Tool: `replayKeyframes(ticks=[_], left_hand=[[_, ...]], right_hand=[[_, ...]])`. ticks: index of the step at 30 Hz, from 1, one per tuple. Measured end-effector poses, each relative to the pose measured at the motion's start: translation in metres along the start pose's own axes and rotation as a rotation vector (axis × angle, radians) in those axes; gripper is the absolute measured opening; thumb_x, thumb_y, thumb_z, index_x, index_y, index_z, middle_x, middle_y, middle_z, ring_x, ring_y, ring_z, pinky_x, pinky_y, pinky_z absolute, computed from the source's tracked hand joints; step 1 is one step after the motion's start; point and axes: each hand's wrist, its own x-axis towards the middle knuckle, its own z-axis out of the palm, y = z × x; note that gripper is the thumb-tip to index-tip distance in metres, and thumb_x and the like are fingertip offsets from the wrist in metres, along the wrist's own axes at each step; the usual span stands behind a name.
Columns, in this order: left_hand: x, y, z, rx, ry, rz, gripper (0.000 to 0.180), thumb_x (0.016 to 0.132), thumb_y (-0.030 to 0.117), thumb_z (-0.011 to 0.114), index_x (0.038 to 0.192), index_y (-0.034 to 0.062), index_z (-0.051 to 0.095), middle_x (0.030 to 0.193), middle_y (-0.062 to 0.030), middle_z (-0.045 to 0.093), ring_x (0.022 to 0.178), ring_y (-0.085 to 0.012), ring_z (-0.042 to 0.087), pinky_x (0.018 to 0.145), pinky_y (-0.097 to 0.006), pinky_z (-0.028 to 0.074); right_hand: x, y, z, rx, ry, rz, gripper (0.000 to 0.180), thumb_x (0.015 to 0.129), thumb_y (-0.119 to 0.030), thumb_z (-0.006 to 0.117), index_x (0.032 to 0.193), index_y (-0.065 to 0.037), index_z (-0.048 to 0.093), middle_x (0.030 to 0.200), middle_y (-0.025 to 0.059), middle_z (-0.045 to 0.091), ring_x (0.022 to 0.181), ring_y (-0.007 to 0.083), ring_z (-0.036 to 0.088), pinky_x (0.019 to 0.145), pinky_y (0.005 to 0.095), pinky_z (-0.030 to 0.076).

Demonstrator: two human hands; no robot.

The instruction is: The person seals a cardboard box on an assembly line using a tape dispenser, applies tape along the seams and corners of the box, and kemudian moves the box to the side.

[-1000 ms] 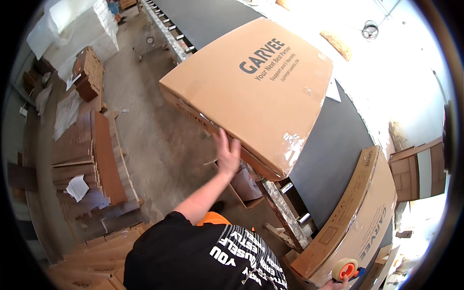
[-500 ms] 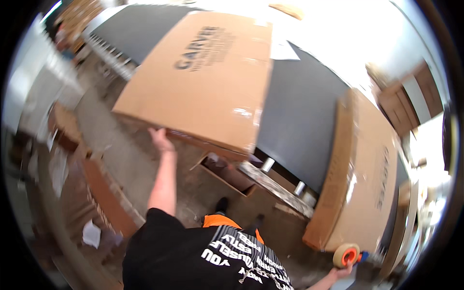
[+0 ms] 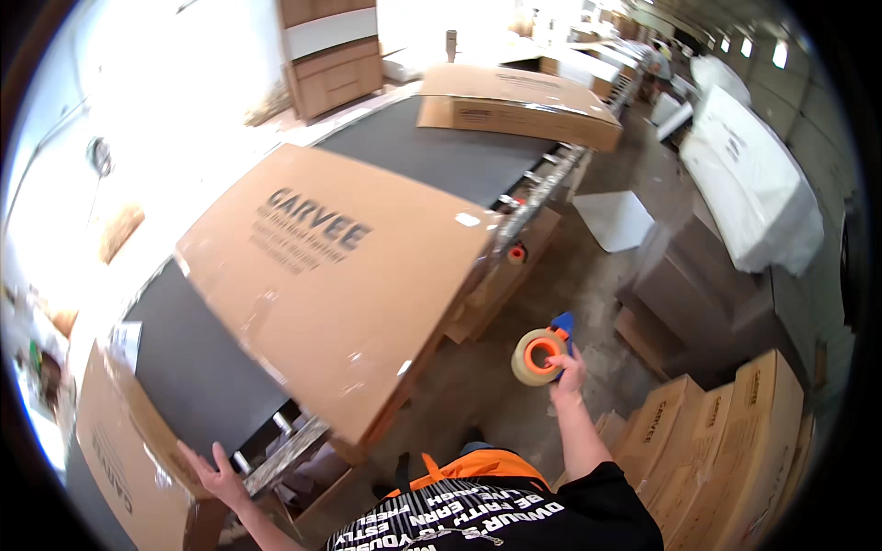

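My right hand (image 3: 568, 372) is closed on a tape dispenser (image 3: 537, 356) with a wide roll of clear tape, an orange hub and blue parts, held over the floor. My left hand (image 3: 219, 477), fingers spread, is at the edge of a brown carton (image 3: 119, 450) at the lower left; whether it touches cannot be made out. Between my hands, a large flat carton (image 3: 331, 275) with dark print lies across the grey conveyor belt (image 3: 207, 367), its near end sticking out over the side. Shiny tape strips show on its top and edges.
Another carton (image 3: 524, 101) lies farther along the belt. Several upright cartons (image 3: 707, 432) stand close at my right, with dark grey blocks (image 3: 707, 294) and a large white wrapped piece (image 3: 749, 174) beyond. A white sheet (image 3: 614, 220) rests on the floor. A distant person (image 3: 660, 66) stands by the line.
My view has swung to the right along the conveyor. The tape dispenser, still in my right hand, is higher in view. My left hand has come off the underside edge of the carton, fingers spread.
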Motion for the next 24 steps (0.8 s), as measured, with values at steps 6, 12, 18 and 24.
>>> replayKeyframes(ticks=[6,12,18,24], left_hand=[[-0.007,0.184,0.174,0.016,-0.428,0.460,0.054,0.087,0.007,0.064,0.139,-0.0006,0.048,0.151,-0.0190,0.039,0.141,-0.0320,0.036,0.113,-0.040,0.029],[-0.054,0.311,0.347,0.044,-1.022,0.830,0.053,0.078,0.007,0.073,0.128,-0.0022,0.058,0.144,-0.0226,0.046,0.128,-0.0371,0.051,0.102,-0.042,0.046],[-0.106,0.396,0.511,0.061,-1.427,0.966,0.054,0.080,0.029,0.075,0.125,0.0045,0.061,0.137,-0.0168,0.054,0.125,-0.0358,0.053,0.099,-0.042,0.048],[-0.150,0.454,0.684,-0.153,-1.461,1.124,0.051,0.083,0.031,0.072,0.125,0.0053,0.060,0.134,-0.0156,0.057,0.123,-0.0334,0.054,0.097,-0.041,0.049]], right_hand=[[0.009,-0.008,-0.088,0.019,0.198,0.076,0.063,0.060,0.004,0.057,0.123,0.007,0.058,0.110,0.0095,0.066,0.100,0.0195,0.061,0.086,0.0259,0.047],[0.025,-0.014,-0.173,0.156,0.470,0.033,0.062,0.061,0.004,0.056,0.123,0.004,0.058,0.111,0.0098,0.065,0.097,0.0217,0.063,0.087,0.0291,0.049],[0.076,-0.019,-0.206,0.338,0.710,-0.036,0.062,0.064,0.004,0.054,0.125,0.002,0.054,0.115,0.0092,0.063,0.103,0.0234,0.061,0.088,0.0314,0.049],[0.195,-0.077,-0.190,0.344,0.777,-0.143,0.049,0.068,0.000,0.055,0.117,-0.005,0.056,0.097,0.0056,0.062,0.080,0.0193,0.061,0.074,0.0336,0.053]])
